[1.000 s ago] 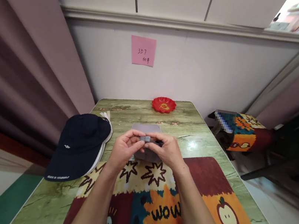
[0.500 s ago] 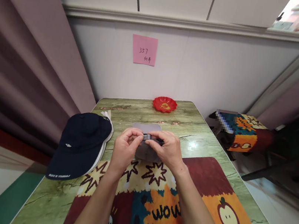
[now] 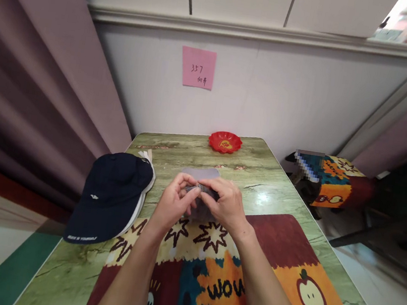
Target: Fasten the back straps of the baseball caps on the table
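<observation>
Over the table, my left hand [image 3: 175, 202] and my right hand [image 3: 228, 202] meet fingertip to fingertip. Both pinch a small dark grey strap [image 3: 210, 193] with what looks like a metal buckle at its middle. Fingers cover most of it, so its full shape is hidden. Beneath and behind the hands lies a flat grey piece [image 3: 201, 173], partly covered; I cannot tell whether the strap is joined to it. Left of my left hand, a navy cap [image 3: 113, 195] with white lettering rests at the table's edge.
A red scalloped dish [image 3: 225, 142] stands near the back edge of the green wood-patterned table [image 3: 173, 148]. Under my forearms lies a colourful printed mat [image 3: 274, 239]. A pink note [image 3: 197, 68] is on the wall. A stool with a printed cover [image 3: 332, 182] is at the right.
My fingers have shifted on the strap, and my left fingers now curl lower beneath it. The buckle appears tilted and more covered. The cap and dish keep their places on the table.
</observation>
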### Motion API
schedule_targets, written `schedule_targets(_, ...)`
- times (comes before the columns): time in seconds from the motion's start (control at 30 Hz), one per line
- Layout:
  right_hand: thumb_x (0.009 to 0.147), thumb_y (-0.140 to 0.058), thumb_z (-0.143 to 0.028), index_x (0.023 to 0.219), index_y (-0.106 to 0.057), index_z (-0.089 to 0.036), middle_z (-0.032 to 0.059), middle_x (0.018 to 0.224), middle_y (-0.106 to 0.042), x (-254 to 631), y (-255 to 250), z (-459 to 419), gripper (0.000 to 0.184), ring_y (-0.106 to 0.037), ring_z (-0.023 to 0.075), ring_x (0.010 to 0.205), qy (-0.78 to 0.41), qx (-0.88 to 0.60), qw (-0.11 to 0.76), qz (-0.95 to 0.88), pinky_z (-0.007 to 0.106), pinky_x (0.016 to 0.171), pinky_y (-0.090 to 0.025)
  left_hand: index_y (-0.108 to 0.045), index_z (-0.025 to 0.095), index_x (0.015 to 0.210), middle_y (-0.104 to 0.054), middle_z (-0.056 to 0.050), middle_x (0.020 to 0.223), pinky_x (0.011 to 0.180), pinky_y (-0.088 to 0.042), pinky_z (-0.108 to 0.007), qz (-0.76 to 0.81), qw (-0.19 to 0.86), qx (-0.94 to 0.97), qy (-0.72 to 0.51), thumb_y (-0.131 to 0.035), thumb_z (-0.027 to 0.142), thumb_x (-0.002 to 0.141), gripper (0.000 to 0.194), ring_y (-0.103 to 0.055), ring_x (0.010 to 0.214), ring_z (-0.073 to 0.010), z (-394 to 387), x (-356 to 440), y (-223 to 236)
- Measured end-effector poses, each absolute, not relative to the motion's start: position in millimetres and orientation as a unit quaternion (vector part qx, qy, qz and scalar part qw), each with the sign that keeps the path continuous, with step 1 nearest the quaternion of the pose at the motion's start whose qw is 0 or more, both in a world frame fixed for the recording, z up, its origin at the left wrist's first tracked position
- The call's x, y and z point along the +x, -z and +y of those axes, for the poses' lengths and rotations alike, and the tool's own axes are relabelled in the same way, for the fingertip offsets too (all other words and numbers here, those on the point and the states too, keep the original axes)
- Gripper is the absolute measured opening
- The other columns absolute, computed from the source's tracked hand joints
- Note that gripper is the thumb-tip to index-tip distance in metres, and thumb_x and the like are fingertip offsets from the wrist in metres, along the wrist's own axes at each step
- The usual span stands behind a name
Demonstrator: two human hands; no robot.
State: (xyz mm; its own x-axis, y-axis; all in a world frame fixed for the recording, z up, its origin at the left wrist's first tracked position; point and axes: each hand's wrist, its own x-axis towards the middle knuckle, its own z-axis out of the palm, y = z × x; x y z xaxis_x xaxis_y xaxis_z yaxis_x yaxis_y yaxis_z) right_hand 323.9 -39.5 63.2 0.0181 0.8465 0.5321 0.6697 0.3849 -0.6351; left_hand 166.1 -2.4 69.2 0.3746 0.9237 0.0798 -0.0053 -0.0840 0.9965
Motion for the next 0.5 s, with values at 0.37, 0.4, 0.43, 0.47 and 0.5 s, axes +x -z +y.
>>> schedule_targets(0.37, 0.089, -0.058, -0.033, 0.091, -0.069, -0.019, 0.0011, 0.081, -0.07, 341.9, -62.3, -38.4, 0.019, -0.06, 0.0149, 0.073, -0.372, -0.516, 0.472, -0.61, 0.026, 0.07, -0.045, -0.061, 0.018, 0.09, -0.057, 0.005, 0.058, 0.046, -0.039, -0.018, 0.35, 0.6, 0.591, -0.41, -0.073, 0.033, 0.08, 0.021, -0.048, 0.048, -0.0085, 6.3, 159.7, -60.3)
schedule_targets(0.4, 0.089, -0.057, -0.034, 0.088, -0.068, -0.018, 0.0005, 0.079, -0.068, 342.0, -61.2, -37.5, 0.019, -0.058, 0.0145, 0.072, -0.374, -0.514, 0.478, -0.606, 0.026, 0.069, -0.044, -0.062, 0.019, 0.092, -0.057, 0.005, 0.058, 0.046, -0.039, -0.018, 0.349, 0.601, 0.588, -0.413, -0.072, 0.033, 0.08, 0.021, -0.048, 0.049, -0.0085, 6.5, 159.8, -60.1)
schedule_targets(0.43, 0.089, -0.057, -0.034, 0.087, -0.068, -0.018, -0.0001, 0.077, -0.067, 342.1, -60.1, -36.5, 0.019, -0.057, 0.0143, 0.071, -0.373, -0.512, 0.482, -0.605, 0.026, 0.068, -0.044, -0.063, 0.019, 0.093, -0.057, 0.005, 0.059, 0.047, -0.039, -0.019, 0.348, 0.598, 0.589, -0.418, -0.072, 0.033, 0.08, 0.021, -0.048, 0.049, -0.0086, 6.5, 160.1, -60.2)
schedule_targets(0.47, 0.089, -0.057, -0.034, 0.085, -0.067, -0.018, -0.0006, 0.075, -0.065, 342.1, -59.2, -35.7, 0.019, -0.056, 0.0141, 0.07, -0.37, -0.511, 0.485, -0.605, 0.026, 0.068, -0.043, -0.064, 0.019, 0.094, -0.057, 0.004, 0.06, 0.048, -0.04, -0.019, 0.347, 0.592, 0.593, -0.421, -0.071, 0.033, 0.081, 0.021, -0.049, 0.051, -0.0089, 6.3, 160.5, -60.6)
schedule_targets(0.5, 0.089, -0.056, -0.033, 0.085, -0.067, -0.019, -0.0009, 0.074, -0.064, 342.2, -58.6, -35.0, 0.019, -0.056, 0.0141, 0.07, -0.365, -0.51, 0.488, -0.606, 0.026, 0.069, -0.043, -0.064, 0.018, 0.095, -0.058, 0.003, 0.063, 0.049, -0.041, -0.019, 0.346, 0.584, 0.601, -0.422, -0.072, 0.033, 0.08, 0.023, -0.051, 0.053, -0.0092, 6.0, 160.9, -61.1)
